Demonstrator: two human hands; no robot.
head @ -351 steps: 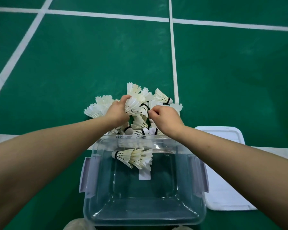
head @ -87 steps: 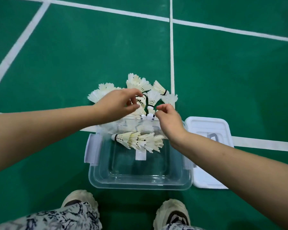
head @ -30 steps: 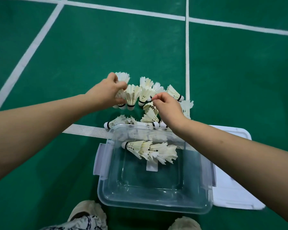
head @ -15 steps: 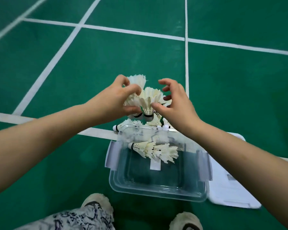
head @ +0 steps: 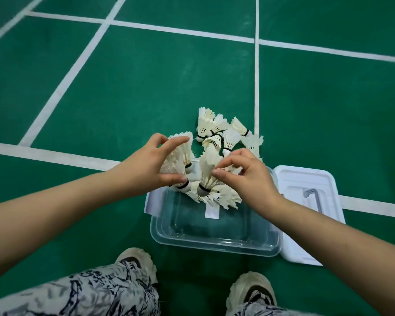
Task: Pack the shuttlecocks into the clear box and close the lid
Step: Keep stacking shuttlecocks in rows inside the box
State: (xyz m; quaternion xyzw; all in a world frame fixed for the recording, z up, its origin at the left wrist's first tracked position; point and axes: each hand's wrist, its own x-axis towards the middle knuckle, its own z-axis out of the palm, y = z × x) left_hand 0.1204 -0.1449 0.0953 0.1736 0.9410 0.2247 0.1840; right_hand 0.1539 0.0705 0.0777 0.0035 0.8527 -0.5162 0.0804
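Both hands, the left hand (head: 146,165) and the right hand (head: 249,179), hold shuttlecocks over the clear box (head: 214,245): packing is under way and the closing step is not yet reached.
On the green court floor (head: 146,99) the box stands open, with its lid (head: 306,179) lying flat against its right edge. The left hand grips a small bunch of shuttlecocks (head: 183,156) by the feathers. The right hand pinches the skirt of a single shuttlecock (head: 209,169), cork down, above the few already packed (head: 224,198) along the box's far edge. A loose pile (head: 224,133) lies just beyond that edge. Next, I judge, both loads need lowering in and releasing, then another reach to the pile.
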